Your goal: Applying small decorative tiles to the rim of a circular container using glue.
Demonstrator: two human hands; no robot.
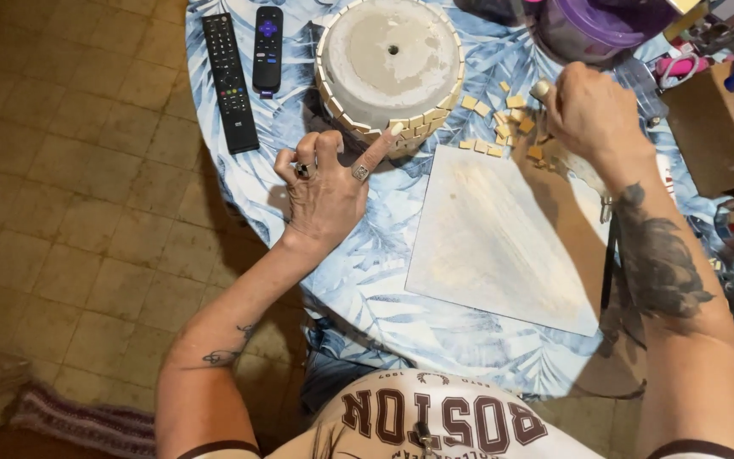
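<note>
The white board (494, 242) lies nearest, with the upturned pot (388, 64) at its eleven o'clock, where the left hand (324, 187), fingers apart, should hold its forefinger steady on the rim tile (396, 128) while the right hand (588, 110), fingers bunched shut over loose tiles (503, 127), picks one.

A round table (239, 183) draped in a blue-and-white leaf-print cloth (384, 297) stands on a worn, brownish tiled floor (70, 195) — dim warm light, a striped rug (78, 421) at lower left
</note>
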